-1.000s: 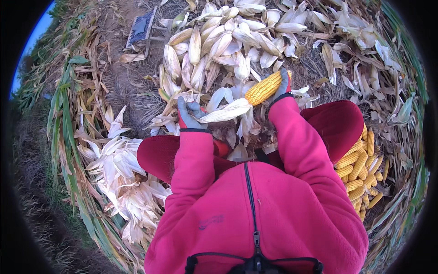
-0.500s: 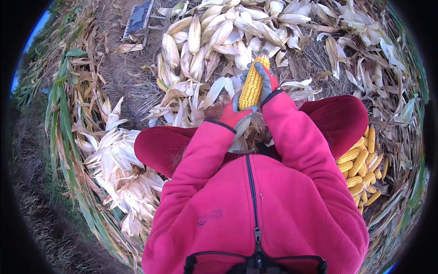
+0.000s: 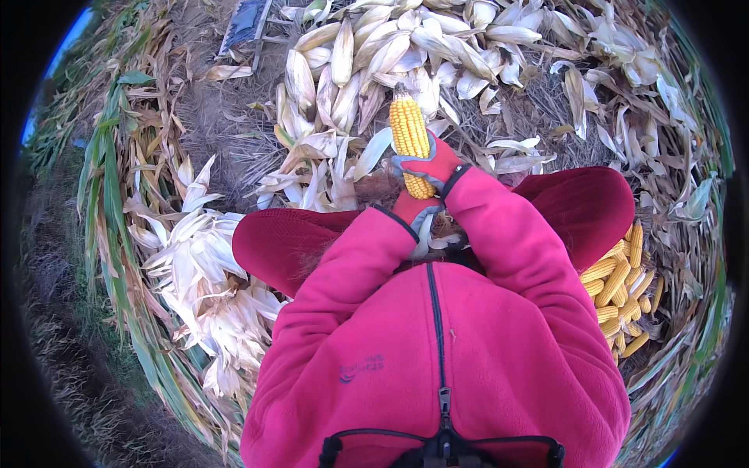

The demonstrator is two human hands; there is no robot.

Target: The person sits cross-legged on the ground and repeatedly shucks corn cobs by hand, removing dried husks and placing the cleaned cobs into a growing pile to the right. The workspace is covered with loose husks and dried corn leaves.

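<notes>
Bumpy glossy corn cob point(image 3: 409, 132), papery matt husks point(image 3: 199, 265), fleecy sleeves point(image 3: 507, 234)

No packages, signs or screens can be seen anywhere here. Only a small embroidered logo patch point(image 3: 361, 366), darker than the fabric, is sewn on the pink jacket point(image 3: 437, 359) front.

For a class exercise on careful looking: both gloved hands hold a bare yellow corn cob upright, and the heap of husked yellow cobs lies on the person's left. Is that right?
One thing is wrong: the heap of husked cobs lies on the person's right, as the head view shows. On the left lie pale husks. The left hand and right hand do hold the corn cob upright.
</notes>
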